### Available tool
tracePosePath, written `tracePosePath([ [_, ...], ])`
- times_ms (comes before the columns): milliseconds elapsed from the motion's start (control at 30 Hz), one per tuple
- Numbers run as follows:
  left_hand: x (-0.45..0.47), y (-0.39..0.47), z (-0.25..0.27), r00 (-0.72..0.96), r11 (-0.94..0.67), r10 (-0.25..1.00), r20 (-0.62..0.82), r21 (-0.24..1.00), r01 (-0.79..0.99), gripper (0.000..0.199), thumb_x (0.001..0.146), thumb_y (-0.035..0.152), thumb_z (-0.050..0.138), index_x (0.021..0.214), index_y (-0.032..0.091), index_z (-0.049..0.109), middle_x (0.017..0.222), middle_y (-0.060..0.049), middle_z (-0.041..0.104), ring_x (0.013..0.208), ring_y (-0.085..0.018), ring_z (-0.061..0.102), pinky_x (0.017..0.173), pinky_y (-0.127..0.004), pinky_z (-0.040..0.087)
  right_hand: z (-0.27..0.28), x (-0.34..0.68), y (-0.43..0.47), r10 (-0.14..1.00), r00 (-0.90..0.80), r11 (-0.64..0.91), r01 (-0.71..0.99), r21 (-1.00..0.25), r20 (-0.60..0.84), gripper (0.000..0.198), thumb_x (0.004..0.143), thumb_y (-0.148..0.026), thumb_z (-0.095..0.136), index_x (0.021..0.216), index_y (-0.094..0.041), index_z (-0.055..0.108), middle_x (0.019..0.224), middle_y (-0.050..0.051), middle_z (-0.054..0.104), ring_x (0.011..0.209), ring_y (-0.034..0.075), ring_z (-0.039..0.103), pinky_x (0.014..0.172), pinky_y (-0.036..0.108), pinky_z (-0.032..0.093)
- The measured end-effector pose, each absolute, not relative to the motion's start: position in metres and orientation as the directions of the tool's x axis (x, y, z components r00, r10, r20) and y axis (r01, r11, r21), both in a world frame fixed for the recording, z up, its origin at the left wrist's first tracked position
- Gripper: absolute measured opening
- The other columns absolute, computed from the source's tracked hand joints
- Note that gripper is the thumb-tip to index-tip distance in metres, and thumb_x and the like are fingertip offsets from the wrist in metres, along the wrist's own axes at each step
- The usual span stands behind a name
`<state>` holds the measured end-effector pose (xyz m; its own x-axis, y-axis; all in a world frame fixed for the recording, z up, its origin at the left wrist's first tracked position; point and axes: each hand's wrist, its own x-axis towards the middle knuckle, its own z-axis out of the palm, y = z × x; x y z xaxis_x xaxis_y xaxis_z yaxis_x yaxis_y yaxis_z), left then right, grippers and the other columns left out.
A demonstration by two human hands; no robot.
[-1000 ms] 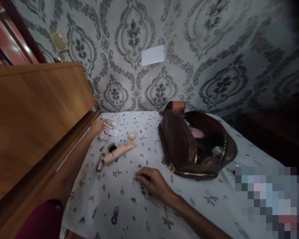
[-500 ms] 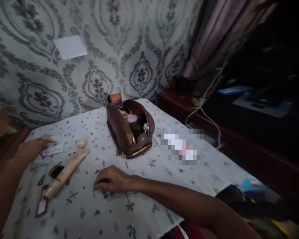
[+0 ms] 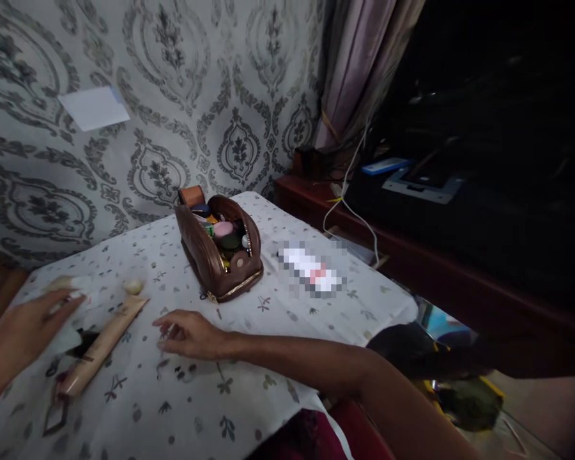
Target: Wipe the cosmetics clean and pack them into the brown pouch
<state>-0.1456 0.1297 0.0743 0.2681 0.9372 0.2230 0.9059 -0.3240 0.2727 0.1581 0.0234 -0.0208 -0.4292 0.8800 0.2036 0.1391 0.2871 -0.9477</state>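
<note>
My left hand [image 3: 33, 322] is over the left side of the table, thumb and fingers closing on a small whitish packet [image 3: 87, 292]; blur hides its details. My right hand [image 3: 191, 333] hovers low over the cloth, fingers curved and apart, holding nothing. Between the hands lies a long beige tube [image 3: 106, 345], slanted, on top of a dark round item [image 3: 82, 345]. Beyond the tube's far end stands a small cream-coloured round item [image 3: 133, 287]. An unzipped brown pouch [image 3: 199, 249] full of small cosmetics, including a pink round one [image 3: 223, 230], stands beyond my right hand.
A patterned white cloth [image 3: 230, 390] covers the table. A pixelated item [image 3: 311, 268] lies right of the pouch. An orange-brown cylinder [image 3: 191, 195] stands behind it. A small dark-framed item [image 3: 56, 416] lies at the near left. White cables [image 3: 352, 176] hang by the dark red furniture [image 3: 311, 195].
The view has turned to the right. My left hand has drawn back from the flat pinkish packet's place with something whitish at its fingertips. My right hand's fingers have spread.
</note>
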Motion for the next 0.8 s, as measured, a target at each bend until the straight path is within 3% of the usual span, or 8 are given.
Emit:
tracePosePath([
  [100,-0.091,0.079,0.074,0.395,-0.41,0.911,0.115,0.326,0.852,0.039,0.074,0.065,0.054,0.086,0.032,0.071,0.092,0.002,0.077,0.092,-0.031,0.069,0.083,-0.04,0.054,-0.013,0.158,0.017,0.901,-0.381,0.254,0.074,-0.964,0.208,0.053,0.082,-0.029,0.073,0.13,-0.02,0.055,0.115,0.007,0.062,0.083,0.012,0.062,0.066,0.019,0.05],
  [167,-0.059,0.049,0.071,0.503,-0.501,0.86,0.09,0.345,0.794,0.035,0.081,0.059,0.053,0.09,0.031,0.071,0.098,-0.001,0.076,0.095,-0.029,0.069,0.082,-0.036,0.054,-0.012,0.159,0.011,0.89,-0.393,0.271,0.044,-0.962,0.233,0.052,0.083,-0.032,0.071,0.13,-0.022,0.053,0.112,0.005,0.062,0.083,0.012,0.061,0.065,0.019,0.049],
  [267,-0.022,0.017,0.064,0.617,-0.575,0.787,0.019,0.384,0.722,0.033,0.089,0.052,0.048,0.08,0.029,0.07,0.084,-0.001,0.074,0.082,-0.024,0.069,0.071,-0.029,0.053,-0.016,0.164,0.002,0.844,-0.449,0.363,0.072,-0.929,0.295,0.039,0.085,-0.031,0.069,0.12,-0.02,0.057,0.097,0.002,0.064,0.08,0.013,0.061,0.068,0.021,0.048],
  [367,-0.002,-0.001,0.055,0.603,-0.559,0.795,0.068,0.47,0.683,0.031,0.091,0.048,0.048,0.093,0.027,0.071,0.091,-0.002,0.075,0.087,-0.023,0.069,0.079,-0.029,0.052,-0.023,0.174,-0.005,0.833,-0.47,0.412,0.176,-0.894,0.291,0.024,0.087,-0.026,0.065,0.108,-0.018,0.059,0.089,0.001,0.065,0.079,0.014,0.06,0.071,0.023,0.047],
  [467,-0.008,-0.005,0.048,0.463,-0.44,0.879,0.109,0.557,0.704,0.033,0.09,0.047,0.05,0.103,0.023,0.068,0.094,-0.003,0.073,0.093,-0.023,0.066,0.082,-0.029,0.051,-0.028,0.184,-0.004,0.872,-0.43,0.36,0.234,-0.903,0.236,0.026,0.087,-0.02,0.064,0.113,-0.018,0.059,0.094,0.003,0.067,0.081,0.015,0.062,0.073,0.024,0.047],
  [567,-0.033,-0.005,0.045,0.165,-0.273,0.96,0.228,0.615,0.739,0.033,0.09,0.046,0.048,0.097,0.02,0.066,0.094,-0.003,0.071,0.091,-0.022,0.063,0.08,-0.028,0.05,-0.027,0.191,0.002,0.843,-0.485,0.43,0.352,-0.831,0.231,0.012,0.084,-0.014,0.066,0.096,-0.015,0.066,0.087,0.003,0.065,0.077,0.014,0.058,0.072,0.024,0.044],
  [700,-0.055,-0.015,0.042,-0.181,-0.079,0.945,0.272,0.728,0.681,0.036,0.093,0.046,0.042,0.106,0.018,0.061,0.098,-0.005,0.066,0.089,-0.021,0.061,0.076,-0.028,0.051,-0.019,0.195,0.006,0.809,-0.545,0.482,0.398,-0.781,0.221,0.017,0.079,-0.011,0.07,0.096,-0.014,0.067,0.087,0.002,0.062,0.07,0.011,0.052,0.068,0.023,0.041],
  [800,-0.051,-0.032,0.029,-0.083,-0.165,0.949,0.304,0.704,0.69,0.037,0.092,0.041,0.048,0.121,0.02,0.053,0.112,-0.007,0.062,0.104,-0.024,0.059,0.087,-0.033,0.05,-0.012,0.199,0.005,0.803,-0.554,0.511,0.449,-0.733,0.221,0.02,0.077,-0.011,0.072,0.096,-0.013,0.067,0.088,0.003,0.06,0.074,0.013,0.052,0.07,0.023,0.041],
])
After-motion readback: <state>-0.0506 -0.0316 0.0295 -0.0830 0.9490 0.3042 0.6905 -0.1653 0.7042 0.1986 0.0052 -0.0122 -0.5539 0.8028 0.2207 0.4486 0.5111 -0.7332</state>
